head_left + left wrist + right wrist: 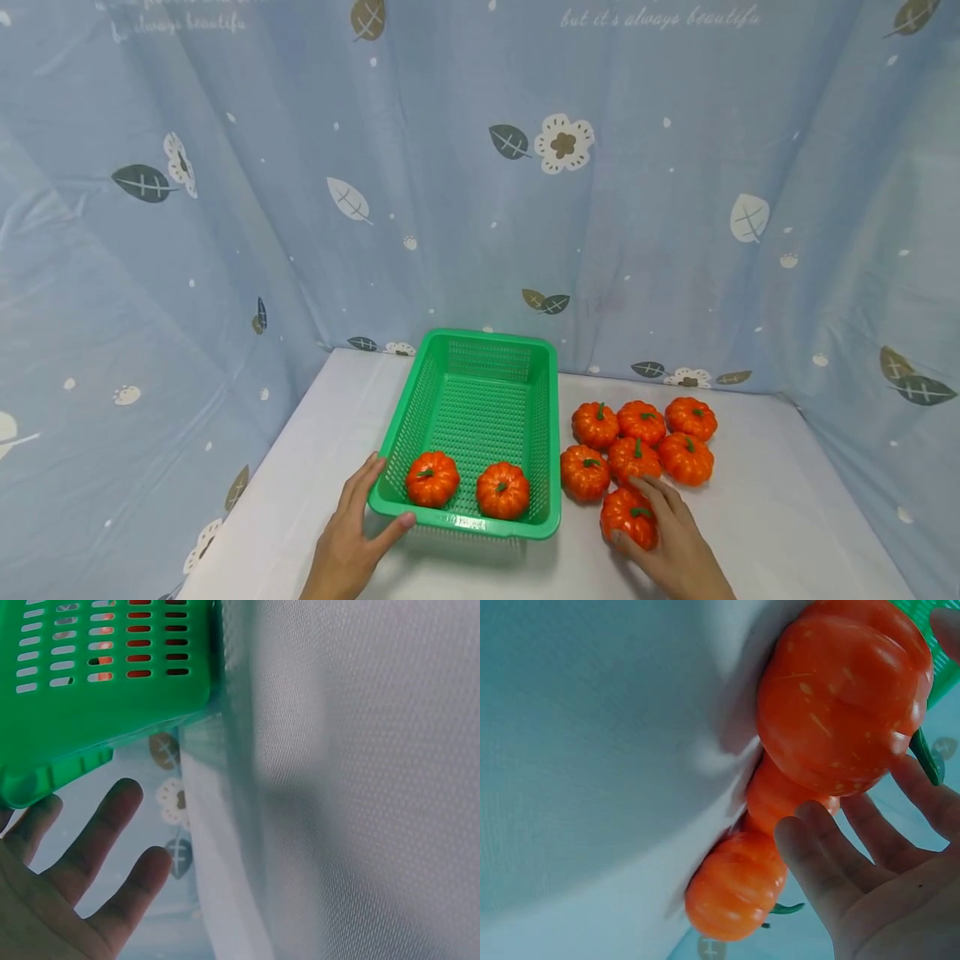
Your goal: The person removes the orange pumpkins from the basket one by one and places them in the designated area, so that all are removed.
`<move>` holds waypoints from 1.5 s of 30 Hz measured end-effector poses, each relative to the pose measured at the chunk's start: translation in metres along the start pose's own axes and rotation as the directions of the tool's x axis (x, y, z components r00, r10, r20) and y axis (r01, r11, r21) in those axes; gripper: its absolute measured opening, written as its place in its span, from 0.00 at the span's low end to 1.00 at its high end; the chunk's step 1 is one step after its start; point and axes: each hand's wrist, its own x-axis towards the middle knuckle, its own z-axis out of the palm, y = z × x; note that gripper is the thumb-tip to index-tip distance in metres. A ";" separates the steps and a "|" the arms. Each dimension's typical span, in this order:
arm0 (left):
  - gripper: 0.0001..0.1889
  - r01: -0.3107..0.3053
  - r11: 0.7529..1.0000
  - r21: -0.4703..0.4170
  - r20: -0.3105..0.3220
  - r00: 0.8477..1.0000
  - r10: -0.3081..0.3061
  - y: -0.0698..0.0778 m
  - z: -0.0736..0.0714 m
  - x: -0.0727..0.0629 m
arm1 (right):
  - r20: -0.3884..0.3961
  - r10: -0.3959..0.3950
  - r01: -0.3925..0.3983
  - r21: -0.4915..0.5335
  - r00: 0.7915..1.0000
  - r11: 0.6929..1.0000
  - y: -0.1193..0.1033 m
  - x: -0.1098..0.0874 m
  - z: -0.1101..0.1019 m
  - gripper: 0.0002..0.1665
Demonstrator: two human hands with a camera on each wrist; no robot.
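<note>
A green slotted basket (pixel 487 337) stands on the white table with two orange pumpkins (pixel 432 478) (pixel 502 490) at its near end. My left hand (pixel 360 525) rests at the basket's front-left corner, thumb against the front rim. In the left wrist view its fingers (pixel 97 840) are straight and spread beside the basket (pixel 97 697). My right hand (pixel 671 537) is wrapped around the nearest loose pumpkin (pixel 626 515), which sits on the table. In the right wrist view that pumpkin (pixel 840 697) lies between the thumb and fingers (pixel 810 847).
Several more orange pumpkins (pixel 637 437) are clustered on the table (pixel 780 500) right of the basket; two show behind the held one (pixel 735 885). A blue curtain (pixel 450 167) with leaf and flower prints closes in the table on three sides.
</note>
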 end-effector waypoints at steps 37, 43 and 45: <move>0.46 -0.012 1.000 -0.014 -0.023 1.000 0.012 -0.004 0.004 -0.001 | 0.050 0.069 -0.071 0.032 0.996 0.997 0.006 0.000 0.010 0.58; 0.45 -0.012 1.000 -0.013 -0.025 1.000 0.011 -0.004 0.003 0.000 | 0.040 0.050 -0.052 0.053 0.998 0.997 0.008 -0.001 0.011 0.57; 0.45 -0.008 1.000 -0.013 -0.022 1.000 0.007 -0.003 0.002 0.000 | 0.042 0.052 -0.054 0.058 0.998 0.997 0.007 -0.001 0.010 0.58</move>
